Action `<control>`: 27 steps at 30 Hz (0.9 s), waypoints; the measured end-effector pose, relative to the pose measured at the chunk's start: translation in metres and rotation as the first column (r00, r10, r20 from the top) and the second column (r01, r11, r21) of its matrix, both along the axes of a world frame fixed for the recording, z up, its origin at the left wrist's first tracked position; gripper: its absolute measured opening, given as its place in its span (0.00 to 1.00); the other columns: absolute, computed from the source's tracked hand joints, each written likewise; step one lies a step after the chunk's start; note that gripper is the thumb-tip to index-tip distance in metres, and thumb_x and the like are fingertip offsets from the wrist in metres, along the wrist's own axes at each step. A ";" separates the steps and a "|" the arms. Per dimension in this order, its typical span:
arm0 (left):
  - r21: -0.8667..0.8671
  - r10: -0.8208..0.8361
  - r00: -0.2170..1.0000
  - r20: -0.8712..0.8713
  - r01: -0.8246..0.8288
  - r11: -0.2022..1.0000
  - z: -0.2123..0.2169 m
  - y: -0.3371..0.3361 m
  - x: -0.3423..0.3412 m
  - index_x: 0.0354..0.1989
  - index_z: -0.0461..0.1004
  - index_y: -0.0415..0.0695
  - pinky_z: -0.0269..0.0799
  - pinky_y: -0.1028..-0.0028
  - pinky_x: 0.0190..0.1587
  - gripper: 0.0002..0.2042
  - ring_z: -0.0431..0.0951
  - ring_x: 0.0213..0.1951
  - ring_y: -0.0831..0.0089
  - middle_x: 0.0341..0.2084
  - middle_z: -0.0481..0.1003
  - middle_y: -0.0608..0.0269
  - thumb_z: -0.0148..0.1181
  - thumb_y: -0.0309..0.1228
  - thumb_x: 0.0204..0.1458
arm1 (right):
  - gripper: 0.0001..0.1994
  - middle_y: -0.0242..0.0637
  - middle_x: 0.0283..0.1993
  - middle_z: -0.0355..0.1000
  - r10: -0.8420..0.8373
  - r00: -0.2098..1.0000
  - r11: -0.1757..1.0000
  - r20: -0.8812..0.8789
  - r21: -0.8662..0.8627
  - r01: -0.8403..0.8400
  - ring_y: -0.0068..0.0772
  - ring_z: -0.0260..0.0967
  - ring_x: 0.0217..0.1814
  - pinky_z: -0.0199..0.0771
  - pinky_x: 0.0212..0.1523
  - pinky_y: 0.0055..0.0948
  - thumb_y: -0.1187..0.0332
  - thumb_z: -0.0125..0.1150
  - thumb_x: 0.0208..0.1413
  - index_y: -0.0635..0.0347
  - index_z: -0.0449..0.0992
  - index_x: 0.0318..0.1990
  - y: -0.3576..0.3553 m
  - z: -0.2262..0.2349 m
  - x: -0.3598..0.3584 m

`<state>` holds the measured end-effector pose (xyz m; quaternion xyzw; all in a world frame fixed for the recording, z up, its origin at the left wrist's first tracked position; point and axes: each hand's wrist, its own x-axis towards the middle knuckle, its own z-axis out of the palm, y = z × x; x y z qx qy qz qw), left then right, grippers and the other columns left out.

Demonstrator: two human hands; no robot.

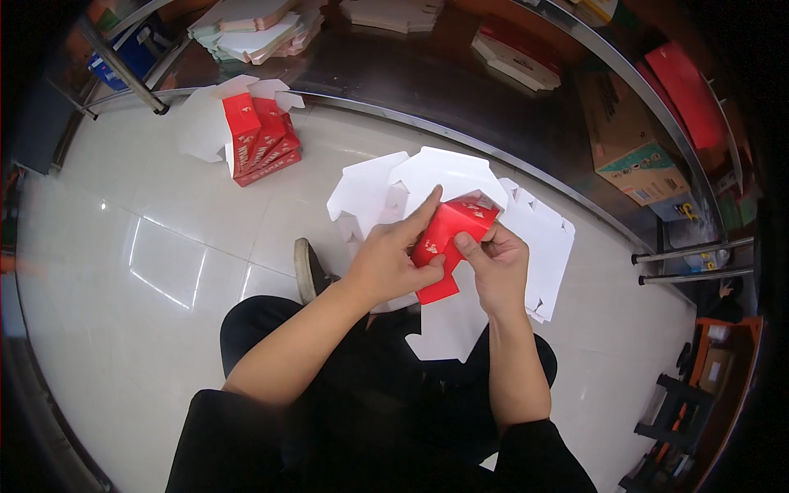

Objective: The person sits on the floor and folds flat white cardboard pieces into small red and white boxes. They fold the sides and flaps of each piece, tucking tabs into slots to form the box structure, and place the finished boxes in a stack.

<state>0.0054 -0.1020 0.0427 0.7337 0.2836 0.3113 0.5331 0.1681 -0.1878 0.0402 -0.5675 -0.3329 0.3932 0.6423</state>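
So we've got one red-and-white box (448, 226) right between our two hands. Left hand (393, 259) grips its left side, index finger stretched toward the far end and thumb bent over the red face. Right hand (501, 267) pinches the right side, thumb on top. Both forearms angle in from the near edge. White cardboard (542, 246) lies to the right, and at least three red boxes (259, 144) sit bunched far left.
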 end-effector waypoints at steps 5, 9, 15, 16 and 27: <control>-0.021 -0.102 0.995 0.000 0.102 0.995 0.003 0.000 0.001 0.73 0.59 0.49 0.76 0.67 0.51 0.39 0.82 0.47 0.54 0.52 0.76 0.43 0.64 0.25 0.49 | 0.08 0.37 0.38 0.79 -0.070 0.997 0.995 -0.017 -0.076 0.069 0.22 0.74 0.37 0.74 0.41 0.23 0.79 0.71 0.53 0.68 0.79 0.39 0.007 0.022 -0.010; 0.079 -0.063 0.997 0.044 0.060 0.995 -0.006 0.003 0.004 0.74 0.56 0.49 0.82 0.74 0.43 0.42 0.80 0.51 0.68 0.54 0.75 0.50 0.63 0.18 0.48 | 0.07 0.37 0.35 0.79 -0.172 0.984 0.984 -0.045 0.026 0.173 0.21 0.74 0.35 0.74 0.38 0.21 0.79 0.72 0.52 0.68 0.78 0.36 0.005 0.016 -0.006; -0.002 0.062 0.990 0.124 -0.063 0.998 -0.010 -0.004 0.009 0.74 0.55 0.43 0.82 0.75 0.44 0.39 0.76 0.58 0.60 0.61 0.70 0.47 0.62 0.17 0.50 | 0.05 0.38 0.34 0.79 -0.179 0.984 0.984 -0.025 -0.006 0.179 0.21 0.73 0.33 0.74 0.38 0.21 0.80 0.70 0.54 0.65 0.77 0.33 0.004 0.000 -0.007; -0.020 0.051 0.991 0.122 -0.049 0.999 -0.010 -0.004 0.008 0.74 0.56 0.44 0.82 0.74 0.44 0.39 0.76 0.58 0.60 0.62 0.69 0.47 0.62 0.17 0.50 | 0.06 0.36 0.33 0.78 -0.164 0.984 0.986 -0.062 -0.010 0.164 0.20 0.73 0.32 0.74 0.38 0.21 0.80 0.71 0.54 0.64 0.77 0.32 0.005 0.001 -0.009; -0.180 -0.199 0.973 -0.114 0.176 0.968 0.009 0.018 0.001 0.69 0.61 0.45 0.82 0.69 0.44 0.38 0.79 0.53 0.57 0.58 0.72 0.49 0.64 0.22 0.43 | 0.10 0.34 0.34 0.77 0.062 0.984 0.995 0.165 -0.087 -0.048 0.21 0.71 0.35 0.71 0.37 0.22 0.75 0.75 0.51 0.63 0.77 0.36 0.002 0.004 -0.001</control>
